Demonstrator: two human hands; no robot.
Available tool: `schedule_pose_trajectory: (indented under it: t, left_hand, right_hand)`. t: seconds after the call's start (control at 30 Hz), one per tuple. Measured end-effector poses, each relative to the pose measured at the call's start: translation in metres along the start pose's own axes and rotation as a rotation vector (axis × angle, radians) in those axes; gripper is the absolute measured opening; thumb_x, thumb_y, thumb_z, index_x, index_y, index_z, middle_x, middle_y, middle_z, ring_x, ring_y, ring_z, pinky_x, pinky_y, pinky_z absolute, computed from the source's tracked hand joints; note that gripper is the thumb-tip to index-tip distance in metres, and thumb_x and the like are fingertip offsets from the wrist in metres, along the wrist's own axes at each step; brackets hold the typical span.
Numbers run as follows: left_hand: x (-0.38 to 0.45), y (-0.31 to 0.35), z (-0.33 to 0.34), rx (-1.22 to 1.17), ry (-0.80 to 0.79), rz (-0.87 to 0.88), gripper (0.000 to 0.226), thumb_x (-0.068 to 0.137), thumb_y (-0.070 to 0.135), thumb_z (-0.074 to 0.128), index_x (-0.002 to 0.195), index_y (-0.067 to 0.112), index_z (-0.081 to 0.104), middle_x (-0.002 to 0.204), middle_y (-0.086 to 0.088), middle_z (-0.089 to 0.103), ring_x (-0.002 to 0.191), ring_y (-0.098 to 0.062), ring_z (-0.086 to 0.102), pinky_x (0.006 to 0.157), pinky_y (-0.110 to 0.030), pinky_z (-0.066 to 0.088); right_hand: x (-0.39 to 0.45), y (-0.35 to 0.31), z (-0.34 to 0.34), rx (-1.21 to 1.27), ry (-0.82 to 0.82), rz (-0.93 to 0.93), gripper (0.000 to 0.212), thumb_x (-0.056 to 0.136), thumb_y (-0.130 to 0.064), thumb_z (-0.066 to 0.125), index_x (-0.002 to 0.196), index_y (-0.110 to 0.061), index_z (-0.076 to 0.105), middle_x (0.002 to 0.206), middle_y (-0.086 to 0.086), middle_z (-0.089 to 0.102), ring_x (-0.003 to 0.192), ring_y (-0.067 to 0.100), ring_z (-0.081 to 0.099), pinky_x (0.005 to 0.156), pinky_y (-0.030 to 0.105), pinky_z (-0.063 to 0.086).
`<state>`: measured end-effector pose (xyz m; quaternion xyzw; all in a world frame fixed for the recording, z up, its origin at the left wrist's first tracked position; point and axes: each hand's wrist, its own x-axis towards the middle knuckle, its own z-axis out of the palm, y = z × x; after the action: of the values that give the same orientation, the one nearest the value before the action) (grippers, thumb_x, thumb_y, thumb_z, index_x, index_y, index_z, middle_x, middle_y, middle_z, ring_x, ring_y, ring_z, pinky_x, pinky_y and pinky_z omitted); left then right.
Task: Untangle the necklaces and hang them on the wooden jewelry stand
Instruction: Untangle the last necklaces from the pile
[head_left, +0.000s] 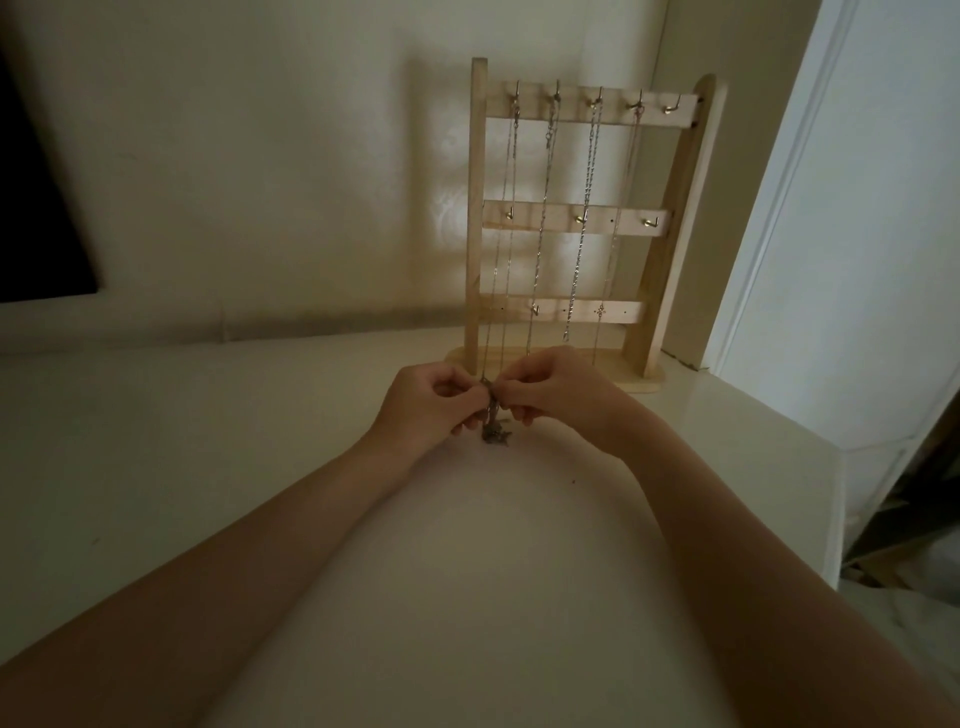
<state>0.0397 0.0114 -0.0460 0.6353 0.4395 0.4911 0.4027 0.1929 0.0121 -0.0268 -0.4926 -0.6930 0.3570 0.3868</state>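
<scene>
A wooden jewelry stand (477, 218) with three cross bars and small hooks stands upright against the wall. Several thin chains (582, 218) hang from its top row of hooks. Two of the left chains run down to a small tangled clump of necklace (493, 428) held just above the white table, in front of the stand's base. My left hand (426, 405) pinches the clump from the left. My right hand (558, 389) pinches it from the right, fingertips nearly meeting. The top bar's rightmost hook (671, 109) carries nothing.
The white table (208, 441) runs to a wall behind and ends at an edge on the right, past which a white door frame (810, 182) stands. A dark panel (36, 218) sits on the wall at the far left.
</scene>
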Motion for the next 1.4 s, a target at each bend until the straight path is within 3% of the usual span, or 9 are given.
schedule_pose_trajectory:
  t: [0.17, 0.3, 0.47, 0.63, 0.9, 1.03, 1.1, 1.3, 1.4]
  left_hand:
    - [0.000, -0.001, -0.003, -0.077, 0.041, 0.000, 0.020, 0.083, -0.002, 0.058, 0.066, 0.008, 0.059, 0.047, 0.007, 0.058, 0.040, 0.000, 0.047, 0.043, -0.011, 0.037]
    - [-0.001, -0.001, -0.002, -0.027, -0.006, 0.024, 0.016, 0.084, 0.001, 0.060, 0.070, 0.009, 0.062, 0.046, 0.008, 0.059, 0.042, 0.000, 0.049, 0.044, -0.011, 0.039]
    - [-0.002, 0.000, -0.001, -0.026, -0.089, 0.022, 0.013, 0.086, 0.005, 0.060, 0.075, 0.010, 0.064, 0.050, 0.007, 0.062, 0.046, 0.001, 0.054, 0.047, -0.011, 0.043]
    - [-0.004, 0.003, -0.001, 0.027, -0.163, 0.013, 0.012, 0.086, 0.002, 0.059, 0.077, 0.008, 0.065, 0.048, 0.008, 0.061, 0.043, 0.000, 0.052, 0.045, -0.012, 0.040]
    - [-0.005, 0.010, 0.002, -0.110, -0.180, -0.165, 0.023, 0.090, 0.013, 0.052, 0.067, 0.011, 0.055, 0.048, 0.008, 0.046, 0.038, -0.001, 0.036, 0.038, -0.013, 0.029]
    - [-0.001, 0.012, -0.003, 0.256, -0.203, -0.072, 0.015, 0.084, 0.015, 0.059, 0.069, 0.013, 0.061, 0.048, 0.006, 0.046, 0.039, -0.002, 0.037, 0.042, -0.017, 0.031]
    - [0.000, 0.013, -0.004, 0.325, -0.210, -0.017, 0.011, 0.082, 0.015, 0.062, 0.070, 0.015, 0.062, 0.050, 0.004, 0.047, 0.043, -0.006, 0.039, 0.046, -0.021, 0.032]
    - [0.003, 0.015, -0.011, 0.397, -0.182, 0.175, 0.013, 0.076, 0.013, 0.067, 0.068, 0.021, 0.060, 0.059, 0.006, 0.053, 0.048, -0.002, 0.045, 0.048, -0.016, 0.035]
    - [0.000, 0.014, -0.006, 0.327, -0.137, 0.143, 0.011, 0.080, 0.008, 0.063, 0.071, 0.014, 0.061, 0.054, 0.005, 0.051, 0.042, -0.004, 0.043, 0.044, -0.017, 0.033]
  right_hand:
    - [-0.002, -0.002, 0.001, 0.064, -0.035, -0.016, 0.012, 0.083, -0.007, 0.066, 0.071, -0.008, 0.068, 0.056, -0.006, 0.059, 0.053, 0.006, 0.051, 0.058, 0.017, 0.046]
    - [-0.002, 0.000, 0.002, 0.122, -0.042, 0.015, 0.015, 0.082, 0.000, 0.064, 0.070, -0.009, 0.064, 0.059, -0.003, 0.058, 0.054, 0.006, 0.051, 0.056, 0.015, 0.045]
    - [-0.001, 0.004, -0.006, 0.192, -0.130, 0.069, 0.013, 0.084, 0.000, 0.059, 0.074, -0.007, 0.062, 0.066, 0.000, 0.056, 0.062, 0.009, 0.050, 0.064, 0.020, 0.043]
    - [-0.002, 0.003, -0.004, 0.166, -0.166, 0.078, 0.025, 0.085, 0.000, 0.053, 0.062, -0.009, 0.057, 0.059, 0.000, 0.050, 0.055, 0.009, 0.045, 0.057, 0.020, 0.039]
    - [-0.002, -0.002, -0.006, 0.211, -0.210, 0.083, 0.024, 0.087, -0.005, 0.052, 0.064, -0.007, 0.054, 0.057, 0.000, 0.047, 0.050, 0.007, 0.042, 0.051, 0.017, 0.037]
    - [-0.003, -0.002, -0.002, -0.073, -0.182, 0.056, 0.016, 0.084, -0.004, 0.058, 0.068, -0.001, 0.060, 0.056, 0.001, 0.049, 0.050, 0.007, 0.045, 0.057, 0.020, 0.040]
    - [-0.003, -0.004, -0.001, -0.161, -0.163, 0.005, 0.011, 0.083, -0.005, 0.061, 0.076, 0.003, 0.063, 0.053, -0.001, 0.049, 0.048, 0.005, 0.045, 0.056, 0.018, 0.040]
    - [-0.003, -0.009, -0.001, -0.013, -0.089, -0.075, 0.017, 0.081, 0.002, 0.058, 0.066, -0.007, 0.061, 0.054, -0.003, 0.052, 0.051, 0.008, 0.045, 0.054, 0.018, 0.039]
    - [-0.002, -0.008, 0.001, 0.034, -0.037, -0.103, 0.020, 0.081, 0.002, 0.058, 0.066, -0.009, 0.061, 0.059, 0.002, 0.053, 0.054, 0.010, 0.044, 0.057, 0.019, 0.039]
